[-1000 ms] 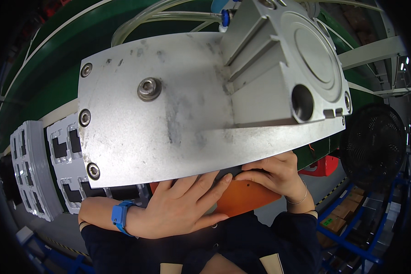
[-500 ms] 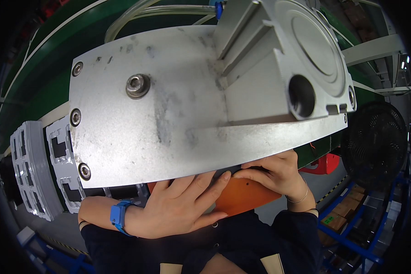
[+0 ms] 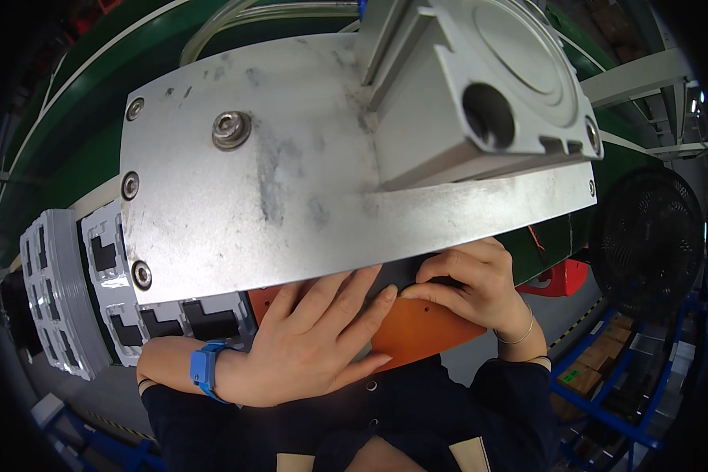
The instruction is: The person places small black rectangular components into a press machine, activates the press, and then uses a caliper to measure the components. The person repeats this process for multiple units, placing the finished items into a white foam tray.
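My left hand (image 3: 315,338) lies flat with its fingers stretched forward, their tips resting on a dark grey flat piece (image 3: 400,274) at the plate's near edge. That piece lies over an orange board (image 3: 425,334) in front of my body. My right hand (image 3: 473,285) is closed in a pinch, thumb and forefinger together by the right end of the dark piece. What sits between those fingertips is hidden. Above both hands spans a silver metal plate (image 3: 212,228) with bolts and a cast cylinder block (image 3: 480,118), covering the far part of the board.
White plastic trays holding dark pieces (image 3: 212,318) stand at the left, beside a stack of similar trays (image 3: 59,291). A black fan (image 3: 649,236) and a red plastic object (image 3: 554,279) are on the right. Blue racks with cartons (image 3: 598,362) stand lower right.
The metal plate now sits a little higher in view, uncovering more of the dark piece and the trays. My right hand's fingers have shifted slightly up; my left hand stays nearly in place.
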A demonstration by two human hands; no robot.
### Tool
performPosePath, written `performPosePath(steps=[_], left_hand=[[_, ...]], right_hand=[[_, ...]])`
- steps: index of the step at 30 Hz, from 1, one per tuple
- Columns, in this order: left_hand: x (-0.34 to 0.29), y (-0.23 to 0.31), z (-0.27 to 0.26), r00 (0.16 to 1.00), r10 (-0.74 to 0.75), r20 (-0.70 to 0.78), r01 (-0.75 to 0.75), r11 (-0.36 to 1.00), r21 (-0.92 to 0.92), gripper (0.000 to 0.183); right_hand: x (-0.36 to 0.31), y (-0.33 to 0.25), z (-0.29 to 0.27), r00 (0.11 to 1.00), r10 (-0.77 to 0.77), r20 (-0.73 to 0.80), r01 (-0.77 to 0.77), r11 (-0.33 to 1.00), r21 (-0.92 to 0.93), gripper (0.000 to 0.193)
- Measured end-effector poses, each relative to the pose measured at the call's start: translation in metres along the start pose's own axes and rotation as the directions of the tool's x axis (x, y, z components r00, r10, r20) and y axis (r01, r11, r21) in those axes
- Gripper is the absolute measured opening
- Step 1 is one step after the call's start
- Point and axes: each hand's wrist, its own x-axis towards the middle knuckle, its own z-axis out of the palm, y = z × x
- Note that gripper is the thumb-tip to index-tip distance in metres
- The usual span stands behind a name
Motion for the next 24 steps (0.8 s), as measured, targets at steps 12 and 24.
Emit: performPosePath(steps=[12, 24], left_hand=[[0.006, 0.002, -0.001, 0.996, 0.016, -0.089, -0.014, 1.0, 0.028, 0.065], [-0.009, 0.011, -0.023, 0.937, -0.168, -0.305, 0.032, 0.914, -0.404, 0.033]], right_hand=[[0.002, 0.0, 0.0, 0.997, -0.074, -0.02, 0.074, 0.997, -0.028, 0.023], [-0.021, -0.02, -0.017, 0.984, 0.133, -0.115, -0.104, 0.968, 0.229, 0.022]])
